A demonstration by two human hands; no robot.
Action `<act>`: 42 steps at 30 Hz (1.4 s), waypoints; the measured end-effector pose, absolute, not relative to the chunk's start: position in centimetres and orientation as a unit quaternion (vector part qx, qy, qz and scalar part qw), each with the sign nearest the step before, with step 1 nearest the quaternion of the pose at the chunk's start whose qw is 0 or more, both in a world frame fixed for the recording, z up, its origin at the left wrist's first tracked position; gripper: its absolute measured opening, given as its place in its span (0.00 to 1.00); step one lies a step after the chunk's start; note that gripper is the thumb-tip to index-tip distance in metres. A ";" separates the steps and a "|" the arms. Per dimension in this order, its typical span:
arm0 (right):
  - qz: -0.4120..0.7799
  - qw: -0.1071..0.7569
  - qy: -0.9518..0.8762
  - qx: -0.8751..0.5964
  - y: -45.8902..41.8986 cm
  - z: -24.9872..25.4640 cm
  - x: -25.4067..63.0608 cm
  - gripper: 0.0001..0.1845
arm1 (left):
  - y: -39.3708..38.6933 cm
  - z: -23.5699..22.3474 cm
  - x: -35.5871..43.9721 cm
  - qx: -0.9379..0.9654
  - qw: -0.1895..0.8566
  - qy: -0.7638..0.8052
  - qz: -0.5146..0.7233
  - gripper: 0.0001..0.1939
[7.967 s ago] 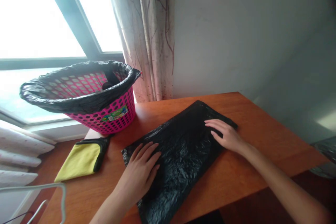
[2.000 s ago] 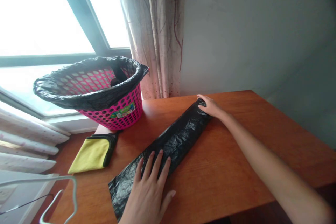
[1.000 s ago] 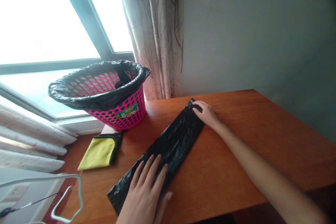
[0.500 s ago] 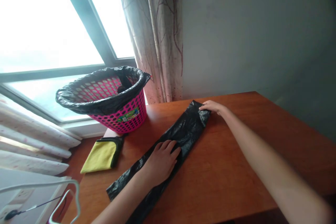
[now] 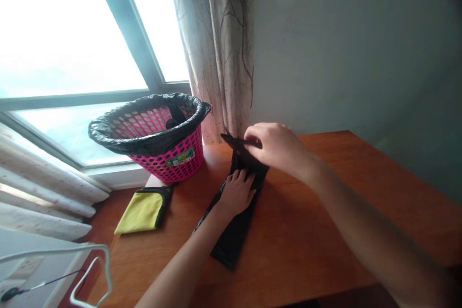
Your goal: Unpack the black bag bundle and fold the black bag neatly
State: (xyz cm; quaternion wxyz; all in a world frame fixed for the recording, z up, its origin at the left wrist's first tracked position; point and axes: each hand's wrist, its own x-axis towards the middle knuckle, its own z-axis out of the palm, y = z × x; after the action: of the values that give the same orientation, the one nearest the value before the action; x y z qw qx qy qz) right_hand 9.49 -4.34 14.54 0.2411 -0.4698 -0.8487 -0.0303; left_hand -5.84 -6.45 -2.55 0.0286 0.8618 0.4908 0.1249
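A black plastic bag [image 5: 233, 240], folded into a long strip, lies slantwise on the wooden table. Its far end is raised off the tabletop, pinched between the thumb and fingers of my right hand [image 5: 276, 147]. Lower down the strip, my left hand [image 5: 238, 192] rests flat on the bag with its fingers spread, pressing on the plastic. Part of the bag is hidden beneath my left hand and forearm.
A pink perforated basket [image 5: 184, 166] lined with a black bag stands at the table's back left, by the window. In front of it lies a folded yellow cloth [image 5: 142, 211] with dark edging. A curtain [image 5: 231, 57] hangs behind the wooden table [image 5: 325, 240].
My right hand has lifted the bag's far end and brought it left and toward me. My left hand has slid up along the strip, and the near end has shifted away from me.
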 end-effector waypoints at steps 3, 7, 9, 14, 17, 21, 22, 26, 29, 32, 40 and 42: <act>-0.053 0.221 -0.860 -0.458 -6.4 13.8 8.9 0.04 | -5.9 -2.6 -6.2 0.851 0.039 0.501 0.150 0.21; -0.043 0.240 -0.847 -0.472 -6.0 12.9 9.9 0.05 | -5.9 -2.3 -7.8 0.850 0.037 0.501 0.159 0.18; -0.038 0.249 -0.844 -0.474 -5.6 12.9 10.3 0.05 | -5.7 -2.4 -8.5 0.849 0.037 0.504 0.158 0.18; -0.029 0.249 -0.849 -0.465 -5.7 13.0 10.4 0.04 | -4.5 -3.2 -9.3 0.837 0.029 0.524 0.158 0.19; -0.029 0.247 -0.854 -0.457 -6.1 12.7 10.2 0.03 | -4.1 -3.8 -9.3 0.825 0.025 0.541 0.159 0.23; -0.027 0.253 -0.859 -0.444 -6.8 12.1 9.9 0.03 | -4.2 -3.8 -9.5 0.818 0.025 0.552 0.161 0.23; -0.027 0.256 -0.860 -0.441 -6.9 12.0 9.7 0.02 | -4.5 -3.6 -9.7 0.815 0.025 0.555 0.162 0.23; -0.038 0.270 -0.857 -0.436 -8.0 11.7 8.3 0.03 | -6.3 -2.0 -11.6 0.799 0.022 0.580 0.159 0.21; -0.048 0.282 -0.853 -0.436 -9.7 10.8 6.5 0.03 | -8.7 -1.0 -14.0 0.784 0.033 0.600 0.159 0.17; -0.041 0.293 -0.855 -0.427 -12.6 8.1 4.2 0.05 | -11.5 -1.1 -16.9 0.754 0.052 0.627 0.189 0.15; 0.125 0.242 -0.885 -0.379 -20.1 -1.3 0.9 0.13 | -17.3 -3.0 -21.9 0.686 0.084 0.663 0.289 0.17; 0.184 0.279 -0.874 -0.353 -20.3 -1.4 1.9 0.13 | -17.9 -2.0 -21.0 0.686 0.061 0.659 0.302 0.16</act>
State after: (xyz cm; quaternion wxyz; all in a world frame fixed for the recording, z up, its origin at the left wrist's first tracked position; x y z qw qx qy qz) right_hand 1.94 -20.34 -1.45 0.2793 -0.3529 -0.8739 0.1838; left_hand -21.01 -17.85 -2.04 0.0612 0.6857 0.6595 0.3020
